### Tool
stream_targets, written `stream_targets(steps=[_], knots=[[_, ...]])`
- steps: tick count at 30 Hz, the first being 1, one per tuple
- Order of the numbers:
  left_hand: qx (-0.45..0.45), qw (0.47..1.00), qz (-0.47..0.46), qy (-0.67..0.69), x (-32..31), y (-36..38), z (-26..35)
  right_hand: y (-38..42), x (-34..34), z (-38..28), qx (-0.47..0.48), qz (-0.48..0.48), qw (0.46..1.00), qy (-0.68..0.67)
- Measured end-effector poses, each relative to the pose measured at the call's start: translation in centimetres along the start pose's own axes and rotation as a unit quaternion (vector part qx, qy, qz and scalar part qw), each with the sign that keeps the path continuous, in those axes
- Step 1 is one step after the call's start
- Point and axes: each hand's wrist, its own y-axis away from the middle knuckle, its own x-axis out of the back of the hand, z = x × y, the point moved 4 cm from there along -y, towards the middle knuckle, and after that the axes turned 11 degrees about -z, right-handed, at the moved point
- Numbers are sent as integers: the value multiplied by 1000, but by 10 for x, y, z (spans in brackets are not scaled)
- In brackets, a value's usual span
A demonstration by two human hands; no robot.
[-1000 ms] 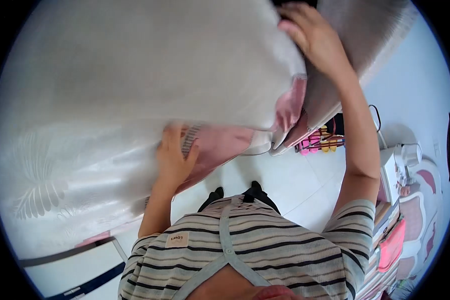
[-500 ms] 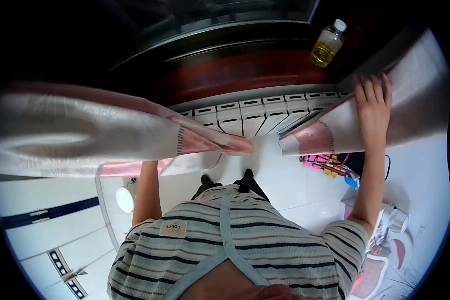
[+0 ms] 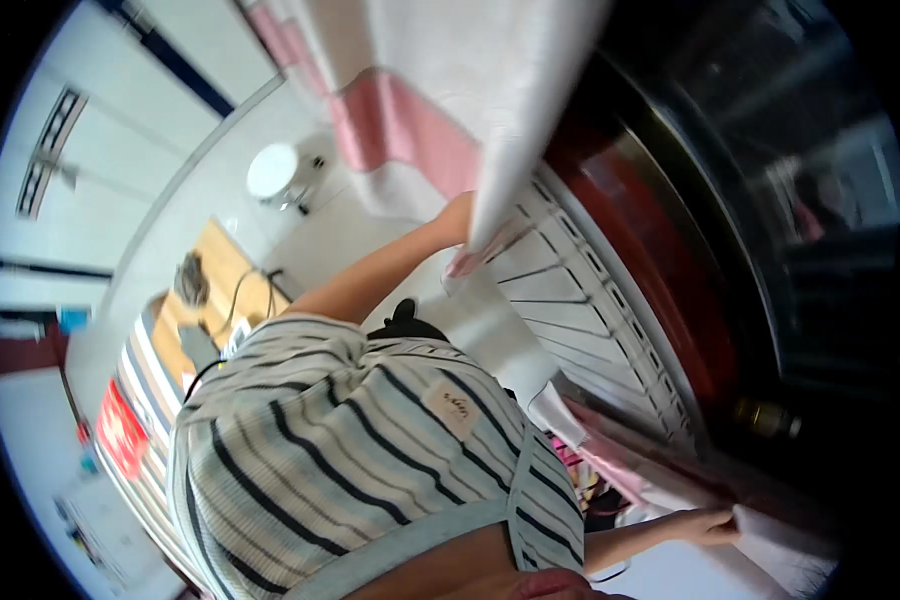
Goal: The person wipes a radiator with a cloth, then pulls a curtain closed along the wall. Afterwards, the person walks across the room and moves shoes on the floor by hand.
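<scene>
A white and pink curtain (image 3: pixel 410 110) hangs at the upper middle. My left hand (image 3: pixel 457 216) reaches behind its edge, so the fingers are hidden. At the lower right, my right hand (image 3: pixel 710 525) has its fingers closed on the edge of the other curtain (image 3: pixel 770 550), near its grey-white part. Between the two curtains stands a white radiator (image 3: pixel 580 300), below a dark red sill (image 3: pixel 650 240).
A bottle of yellow liquid (image 3: pixel 765 417) lies in shadow near the sill. Dark window glass (image 3: pixel 820 200) is at the right. At the left are a round white object (image 3: pixel 273 171), a wooden board (image 3: pixel 220 270) with items on it, and a striped cover (image 3: pixel 135 375).
The view has turned strongly towards the left. My left arm now reaches up beside the left curtain; my right hand, earlier spread on the right curtain, is now closed at its edge.
</scene>
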Motion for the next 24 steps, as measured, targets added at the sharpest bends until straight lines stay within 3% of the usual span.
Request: stream_targets(steps=[1, 2, 4, 6, 7, 10, 13, 15, 16, 21, 23, 24], knots=[[66, 998, -2, -24, 6, 3, -1, 10, -10, -50, 24, 9, 999, -45], [78, 997, 26, -7, 19, 9, 3, 27, -25, -88, -27, 26, 998, -55], [166, 985, 13, 53, 42, 24, 12, 30, -46, -124, 17, 81, 994, -77], [181, 978, 57, 86, 58, 49, -7, 43, -73, -189, 93, 50, 994, -28], [189, 972, 89, 107, 68, 65, -16, 47, -86, -238, 183, 22, 976, -116], [214, 964, 127, 97, 90, 120, -64, 63, -117, -304, 193, -61, 949, -240], [248, 944, 176, 130, 128, 198, -114, 87, -132, -388, 214, -48, 941, -258], [336, 919, 189, 85, 151, 252, -145, 98, -139, -435, 227, -59, 935, -267], [366, 908, 201, 34, 89, 238, -127, 62, -155, -335, 183, -42, 942, -277], [454, 845, 282, 17, 98, 310, -139, 43, -186, -346, 181, -72, 959, -207], [462, 833, 304, 31, 96, 322, -142, 51, -199, -361, 107, -83, 918, -372], [464, 824, 321, 43, 95, 326, -141, 43, -209, -356, 105, -87, 917, -376]])
